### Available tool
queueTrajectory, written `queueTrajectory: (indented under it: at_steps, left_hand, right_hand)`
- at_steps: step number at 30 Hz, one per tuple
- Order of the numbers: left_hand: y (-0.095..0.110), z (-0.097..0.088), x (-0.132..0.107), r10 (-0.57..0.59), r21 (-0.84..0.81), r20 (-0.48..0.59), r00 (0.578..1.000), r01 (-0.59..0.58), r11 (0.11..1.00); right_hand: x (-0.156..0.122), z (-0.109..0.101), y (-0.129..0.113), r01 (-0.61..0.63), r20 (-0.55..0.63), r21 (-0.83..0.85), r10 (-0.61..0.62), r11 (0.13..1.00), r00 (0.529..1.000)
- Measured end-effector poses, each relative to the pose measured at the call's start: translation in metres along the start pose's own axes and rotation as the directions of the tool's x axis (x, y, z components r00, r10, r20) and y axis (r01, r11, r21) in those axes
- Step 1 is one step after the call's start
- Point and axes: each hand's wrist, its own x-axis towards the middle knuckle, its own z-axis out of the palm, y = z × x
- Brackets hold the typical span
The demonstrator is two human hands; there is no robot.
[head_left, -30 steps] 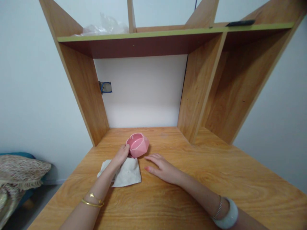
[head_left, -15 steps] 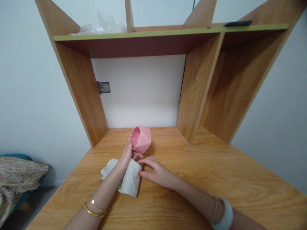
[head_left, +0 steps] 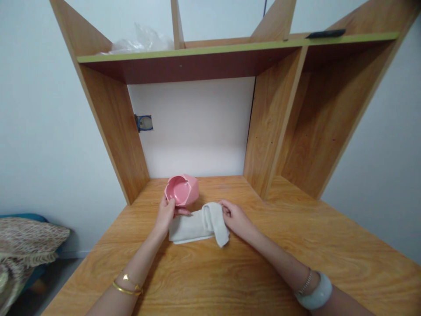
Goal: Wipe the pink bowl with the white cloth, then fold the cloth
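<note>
A pink faceted bowl, possibly an ashtray with notches in its rim, is tilted so its round opening faces me and to the left. My left hand grips its lower rim, thumb at the opening and fingers underneath. Just in front lies a pale grey-white cloth, flat on the left and folded over on the right. The fingers of my right hand are closed on the cloth's right edge; the fingertips are partly hidden behind it.
The wooden desk carries a shelf unit at the back. A clear plastic bag and a dark flat object lie on the upper shelf. An open socket box shows in the back panel. Patterned fabric is at far left.
The bowl has shifted slightly left and its opening has turned more toward me. The cloth has moved right, out from under my left forearm, and my right hand has moved right and closed on it.
</note>
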Motion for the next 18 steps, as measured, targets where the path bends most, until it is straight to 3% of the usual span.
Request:
queueTrajectory:
  at_steps: [4, 7, 12, 15, 18]
  left_hand:
    - [0.002, -0.002, 0.002, -0.014, 0.038, -0.019, 1.000, 0.015, 0.999]
    - [-0.004, 0.000, 0.003, -0.066, 0.033, 0.011, 0.998, 0.065, 0.997]
    - [-0.019, 0.004, 0.005, -0.112, 0.030, 0.082, 0.990, 0.109, 0.994]
    - [-0.023, 0.008, 0.002, -0.128, 0.069, 0.121, 0.984, 0.121, 0.990]
    - [-0.023, 0.012, -0.002, -0.139, 0.109, 0.157, 0.978, 0.123, 0.986]
  right_hand:
    - [0.012, -0.035, 0.008, -0.024, -0.156, -0.024, 0.020, 0.999, 0.988]
    - [0.016, -0.064, 0.007, -0.032, -0.316, -0.088, 0.003, 0.996, 0.949]
    - [0.021, -0.103, -0.004, -0.083, -0.424, -0.226, -0.022, 0.970, 0.905]
    - [0.027, -0.110, -0.014, -0.077, -0.437, -0.296, -0.063, 0.952, 0.897]
    - [0.034, -0.100, -0.023, -0.064, -0.391, -0.355, -0.086, 0.933, 0.916]
